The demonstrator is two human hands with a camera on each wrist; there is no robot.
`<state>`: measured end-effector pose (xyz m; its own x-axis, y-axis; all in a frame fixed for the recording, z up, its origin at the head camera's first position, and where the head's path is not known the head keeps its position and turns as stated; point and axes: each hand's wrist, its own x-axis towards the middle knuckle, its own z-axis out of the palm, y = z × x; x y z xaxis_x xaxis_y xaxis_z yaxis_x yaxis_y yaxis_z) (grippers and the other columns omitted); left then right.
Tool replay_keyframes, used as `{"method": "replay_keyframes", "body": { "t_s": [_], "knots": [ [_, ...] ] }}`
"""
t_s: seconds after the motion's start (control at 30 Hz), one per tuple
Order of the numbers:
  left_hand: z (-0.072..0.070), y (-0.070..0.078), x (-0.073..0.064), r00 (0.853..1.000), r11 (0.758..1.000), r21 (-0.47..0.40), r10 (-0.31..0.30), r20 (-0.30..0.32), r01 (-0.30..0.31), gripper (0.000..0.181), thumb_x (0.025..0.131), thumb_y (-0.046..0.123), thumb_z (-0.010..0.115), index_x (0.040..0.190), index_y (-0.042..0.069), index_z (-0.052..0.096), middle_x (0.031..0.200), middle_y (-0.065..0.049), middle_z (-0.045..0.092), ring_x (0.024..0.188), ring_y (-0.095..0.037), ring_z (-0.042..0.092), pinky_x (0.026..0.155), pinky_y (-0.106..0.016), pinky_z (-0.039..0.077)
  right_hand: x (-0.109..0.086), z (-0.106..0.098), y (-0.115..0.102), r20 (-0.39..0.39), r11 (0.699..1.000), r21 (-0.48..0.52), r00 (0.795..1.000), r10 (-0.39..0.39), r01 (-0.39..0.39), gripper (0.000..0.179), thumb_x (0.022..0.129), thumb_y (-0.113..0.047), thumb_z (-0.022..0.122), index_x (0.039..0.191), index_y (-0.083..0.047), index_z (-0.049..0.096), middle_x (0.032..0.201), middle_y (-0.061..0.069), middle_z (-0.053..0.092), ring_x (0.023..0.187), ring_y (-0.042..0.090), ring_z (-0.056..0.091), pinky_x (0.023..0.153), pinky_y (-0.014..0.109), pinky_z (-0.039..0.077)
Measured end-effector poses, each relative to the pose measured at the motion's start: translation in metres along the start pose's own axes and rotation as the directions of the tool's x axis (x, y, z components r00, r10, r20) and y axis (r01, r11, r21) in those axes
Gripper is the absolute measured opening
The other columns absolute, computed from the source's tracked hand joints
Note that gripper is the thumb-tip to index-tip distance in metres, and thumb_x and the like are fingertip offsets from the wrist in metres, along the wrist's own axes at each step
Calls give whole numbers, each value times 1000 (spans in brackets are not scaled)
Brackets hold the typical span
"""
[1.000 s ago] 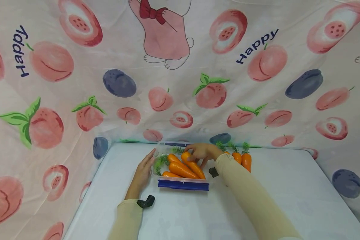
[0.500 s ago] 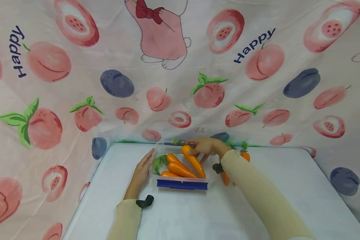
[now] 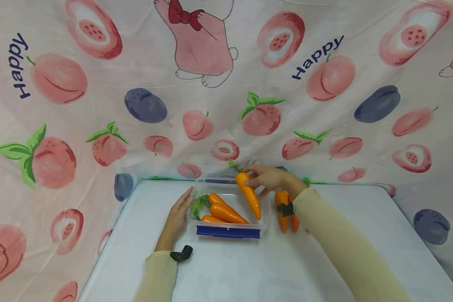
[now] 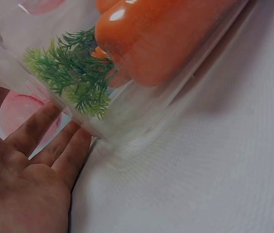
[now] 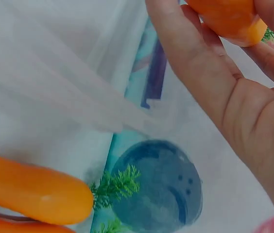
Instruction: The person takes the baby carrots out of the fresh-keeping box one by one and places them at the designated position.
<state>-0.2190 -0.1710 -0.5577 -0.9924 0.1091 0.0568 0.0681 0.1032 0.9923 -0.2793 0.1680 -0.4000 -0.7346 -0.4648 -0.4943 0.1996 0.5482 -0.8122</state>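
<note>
Head view, centre: my right hand (image 3: 269, 178) is clamped on an artificial carrot (image 3: 250, 193), thumb and fingers bent round its thick orange upper end. The carrot hangs at a slant over the right part of a clear plastic container (image 3: 230, 225), leaves towards the top of the frame, tip towards the bottom; whether the tip touches the container I cannot tell. My left hand (image 3: 177, 214), left of centre, has its fingers extended and lies along the outside of the container's left wall.

Inside the container, 3 carrots (image 3: 226, 213) lie close together, their green leaves (image 3: 200, 205) gathered at its left side. A blue latch flap (image 3: 228, 232) runs along the front edge, and a 2nd blue strip (image 3: 220, 181) shows at the rear. Right of the container, at least 2 loose carrots (image 3: 284, 226) lie side by side on the white desk (image 3: 347, 239), partly hidden by my right wrist and its black mount (image 3: 285, 209). A cloth (image 3: 226, 113) printed with peaches, plums and the word "Happy" fills the upper frame.

Left wrist view: my extended fingers meet the clear wall at the lower left; leaves and orange carrots show through it above. Right wrist view: the gripped carrot is at the upper right, and 2 loose carrots are at the lower left.
</note>
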Motion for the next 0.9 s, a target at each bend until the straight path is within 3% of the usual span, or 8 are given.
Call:
{"method": "replay_keyframes", "body": {
  "t_s": [0.53,0.9],
  "knots": [
    [1,5,-1,999,999,0,-48,7,48,48,112,25,39,159,18,37,168,-4,29,158,-30,20,130,-51,13,-43,-41,33,-53,996,54,996,-67,70,67,103,-34,61,159,-16,28,150,21,35,127,39,49,92,50,61],
    [0,2,-2,1000,1000,-22,-10,15,10,48,111,34,42,158,25,40,168,-2,31,158,-29,20,130,-51,13,-82,-66,60,-105,991,111,992,-67,79,75,103,-33,61,162,-13,18,157,27,22,127,39,50,96,52,59]
  ]
}}
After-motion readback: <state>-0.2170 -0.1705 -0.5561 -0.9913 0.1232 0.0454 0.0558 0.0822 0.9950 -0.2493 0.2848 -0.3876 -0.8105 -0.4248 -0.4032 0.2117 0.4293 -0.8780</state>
